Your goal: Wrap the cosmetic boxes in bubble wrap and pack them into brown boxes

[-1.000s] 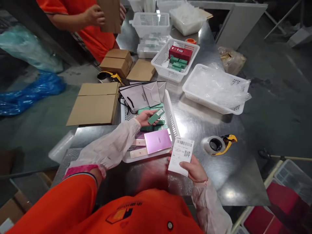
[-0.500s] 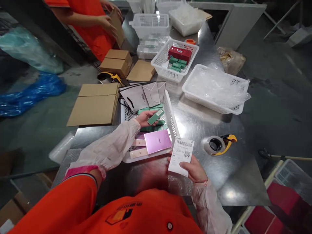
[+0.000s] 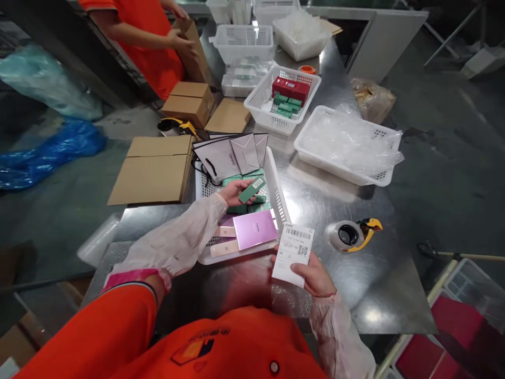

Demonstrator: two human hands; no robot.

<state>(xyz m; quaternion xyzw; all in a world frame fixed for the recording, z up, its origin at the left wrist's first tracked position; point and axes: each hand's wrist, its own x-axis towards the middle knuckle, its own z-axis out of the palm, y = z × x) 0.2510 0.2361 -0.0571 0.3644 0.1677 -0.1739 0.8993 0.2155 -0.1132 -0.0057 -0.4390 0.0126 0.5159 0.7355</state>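
My left hand [image 3: 234,192] holds a small green box [image 3: 251,190] with a white label over a white basket [image 3: 279,192]. Under and around it in the basket lie more green boxes. A purple box [image 3: 256,230] and two pale pink boxes [image 3: 224,248] fill the near end. White paper bags with black edges [image 3: 221,158] lean across the far end. In my right hand [image 3: 315,275] is a white printed label sheet [image 3: 292,252], just right of the basket, with my thumb on its lower part.
A tape dispenser [image 3: 349,235] lies at right on the metal table [image 3: 379,284]. Beyond are a basket of plastic wrap [image 3: 347,142] and one with red and green boxes [image 3: 282,126]. Flattened cardboard [image 3: 152,171] is at left. A person in orange [image 3: 145,47] handles cardboard behind.
The other person's hands and the brown cardboard have shifted slightly right and down. My two hands have stayed in nearly the same place, still holding the green box and the label sheet.
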